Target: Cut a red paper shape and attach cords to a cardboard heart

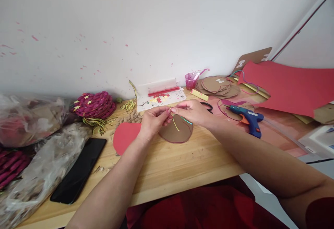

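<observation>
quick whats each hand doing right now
left hand: closed, fingertips pinching the thin strips
right hand: closed, pinching the same strips, over the brown cardboard piece

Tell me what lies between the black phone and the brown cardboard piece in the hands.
In the head view, a red paper shape lies between the black phone and the brown cardboard piece, next to the left hand.

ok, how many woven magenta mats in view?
2. A starred mat by the wall, beyond the phone; a second mat at the table's left edge, partly under a plastic bag. The bags may hide more.
</observation>
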Tool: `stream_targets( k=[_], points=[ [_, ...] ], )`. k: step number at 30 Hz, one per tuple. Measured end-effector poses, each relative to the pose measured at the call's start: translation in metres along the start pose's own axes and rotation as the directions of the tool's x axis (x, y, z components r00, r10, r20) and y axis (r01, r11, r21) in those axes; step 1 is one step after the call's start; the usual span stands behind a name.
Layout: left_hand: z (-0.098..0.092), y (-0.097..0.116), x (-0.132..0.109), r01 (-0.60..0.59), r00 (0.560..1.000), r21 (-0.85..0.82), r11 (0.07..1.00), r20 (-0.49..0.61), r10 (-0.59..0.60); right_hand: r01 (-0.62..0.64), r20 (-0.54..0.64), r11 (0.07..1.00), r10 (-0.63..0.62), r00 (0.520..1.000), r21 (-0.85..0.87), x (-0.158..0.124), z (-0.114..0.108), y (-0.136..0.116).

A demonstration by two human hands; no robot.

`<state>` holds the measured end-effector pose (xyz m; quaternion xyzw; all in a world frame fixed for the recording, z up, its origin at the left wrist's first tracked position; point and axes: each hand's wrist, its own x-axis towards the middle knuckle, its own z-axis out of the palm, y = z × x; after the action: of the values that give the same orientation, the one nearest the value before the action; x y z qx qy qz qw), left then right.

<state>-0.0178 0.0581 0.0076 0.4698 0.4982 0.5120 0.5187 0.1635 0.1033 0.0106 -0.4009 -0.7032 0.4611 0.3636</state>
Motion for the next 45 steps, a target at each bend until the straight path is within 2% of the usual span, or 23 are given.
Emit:
stream_targets(
  k=[6,9,12,15,18,20,23,28,31,34,38,42,45],
  points=[
    [0.004,-0.001,-0.003,-0.052,0.999,0.077,0.996,0.007,0.052,-0.143,0.021,0.959,0.142,0.99,0.245,-0.001,0.01,-0.003],
    [0.006,-0.002,-0.004,-0.087,0.996,0.138,0.987,0.026,0.084,-0.142,-0.007,0.948,0.15,0.989,0.285,-0.001,0.013,0.001],
    [0.006,-0.002,-0.005,-0.07,0.997,0.151,0.986,0.05,0.064,-0.074,-0.096,0.968,0.1,0.99,0.241,0.002,0.012,0.007],
    [0.006,-0.001,-0.005,-0.012,0.997,0.116,0.993,0.076,0.003,0.03,-0.165,0.994,-0.012,0.986,0.106,0.003,0.009,0.008],
    [0.005,0.002,-0.006,0.089,0.981,0.084,0.992,0.163,-0.102,0.149,-0.195,0.988,-0.154,0.969,-0.04,0.0,0.008,0.002],
    [0.004,0.004,-0.006,0.166,0.957,0.062,0.984,0.231,-0.176,0.188,-0.203,0.98,-0.198,0.959,-0.068,-0.002,0.009,-0.002],
    [0.001,0.005,-0.007,0.235,0.926,0.01,0.972,0.303,-0.227,0.178,-0.191,0.983,-0.167,0.967,0.044,-0.003,0.012,-0.003],
    [-0.003,0.001,-0.004,0.265,0.893,-0.001,0.964,0.377,-0.245,0.097,-0.11,0.95,-0.067,0.992,0.295,-0.001,0.014,-0.001],
    [-0.003,0.0,-0.002,0.251,0.912,-0.007,0.968,0.337,-0.235,0.074,-0.087,0.96,-0.052,0.995,0.269,-0.001,0.013,-0.001],
    [-0.003,0.002,-0.001,0.224,0.954,-0.165,0.961,0.241,-0.181,0.139,-0.123,0.983,-0.124,0.985,0.121,-0.002,0.012,-0.002],
    [-0.002,0.005,0.0,0.23,0.965,-0.339,0.912,0.202,-0.168,0.185,-0.159,0.982,-0.187,0.97,-0.026,-0.004,0.011,-0.004],
    [0.003,0.006,-0.002,0.239,0.966,-0.388,0.89,0.185,-0.179,0.157,-0.163,0.987,-0.16,0.974,-0.034,-0.005,0.011,-0.005],
    [0.007,0.005,-0.004,0.241,0.962,-0.385,0.891,0.215,-0.167,0.131,-0.147,0.991,-0.127,0.981,0.02,-0.005,0.012,-0.004]
  ],
)
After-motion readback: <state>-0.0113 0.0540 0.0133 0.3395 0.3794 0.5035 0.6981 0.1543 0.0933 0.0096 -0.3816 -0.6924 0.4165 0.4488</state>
